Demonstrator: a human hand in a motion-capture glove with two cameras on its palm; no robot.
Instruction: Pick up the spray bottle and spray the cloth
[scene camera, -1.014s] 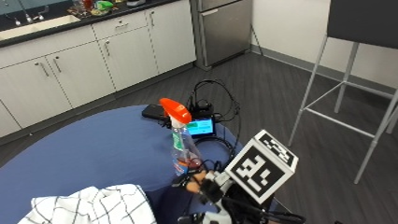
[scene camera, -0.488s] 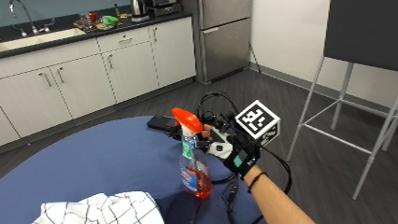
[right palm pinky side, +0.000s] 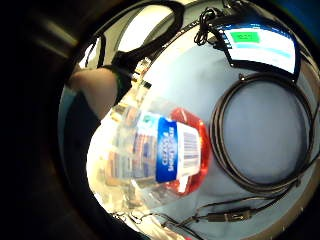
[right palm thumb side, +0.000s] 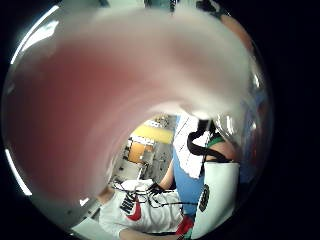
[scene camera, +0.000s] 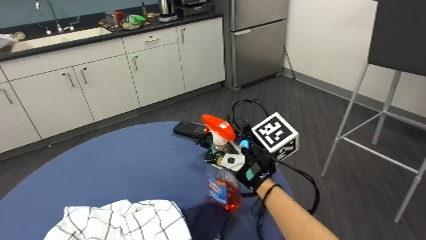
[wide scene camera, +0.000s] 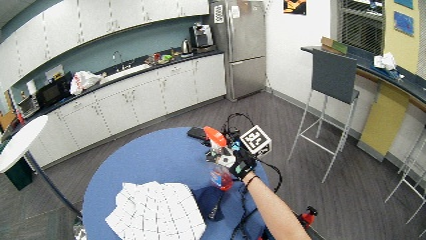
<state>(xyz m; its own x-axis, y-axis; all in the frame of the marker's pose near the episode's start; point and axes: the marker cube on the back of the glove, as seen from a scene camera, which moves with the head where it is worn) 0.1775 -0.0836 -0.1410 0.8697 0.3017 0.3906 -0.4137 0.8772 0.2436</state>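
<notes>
1. Spray bottle (scene camera: 222, 172): clear body, red liquid low in it, orange trigger head. It stood upright near the right-hand edge of the round blue desk (scene camera: 126, 165); whether its base touched the desk could not be told.
2. Right hand (scene camera: 251, 167): black glove, fingers wrapped round the bottle's neck just under the trigger head.
3. Cloth (scene camera: 123, 222): white with dark checks, lay crumpled at the desk's near edge, well apart from the bottle, with bare blue desk between.
4. Black cable coil (right palm pinky side: 265, 135): lay on the desk beside the bottle, next to a lit screen (right palm pinky side: 260, 42).
</notes>
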